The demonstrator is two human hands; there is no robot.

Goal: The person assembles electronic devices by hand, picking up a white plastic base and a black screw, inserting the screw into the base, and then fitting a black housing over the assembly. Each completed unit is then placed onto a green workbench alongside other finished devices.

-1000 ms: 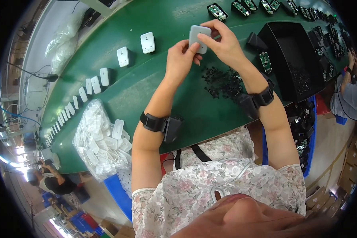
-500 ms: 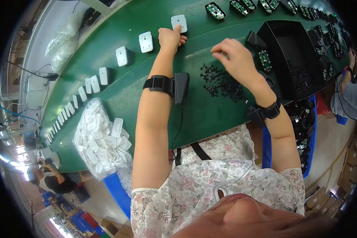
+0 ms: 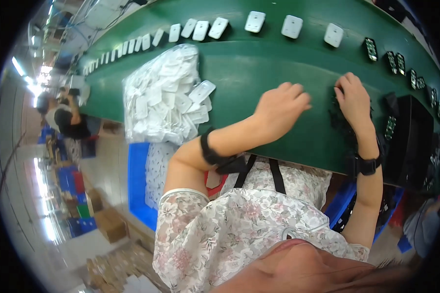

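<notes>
My left hand (image 3: pixel 284 108) hovers over the green conveyor belt, its fingers loosely curled and blurred by motion; whether it holds anything is hidden. To its right, my right hand (image 3: pixel 354 100) is at the pile of small black parts (image 3: pixel 338 115), which it partly covers. Its thumb and fingers are bent together, and anything pinched there is too small to make out. Beyond the hands, a white rectangular cover (image 3: pixel 334 35) sits on a black housing, the rightmost of a row of such units. Right of it stands an open black housing with a green circuit board (image 3: pixel 371 49).
A clear plastic bag of white covers (image 3: pixel 164 97) lies at the left on the belt edge. A black bin (image 3: pixel 413 141) stands at the right, near another open housing (image 3: pixel 390 128). Blue crates (image 3: pixel 138 183) sit below the edge. A co-worker (image 3: pixel 66 115) is at far left.
My left hand has left the white-covered unit and drawn back toward me. My right hand has lowered to the black parts. The view has turned, so the belt's things appear farther right.
</notes>
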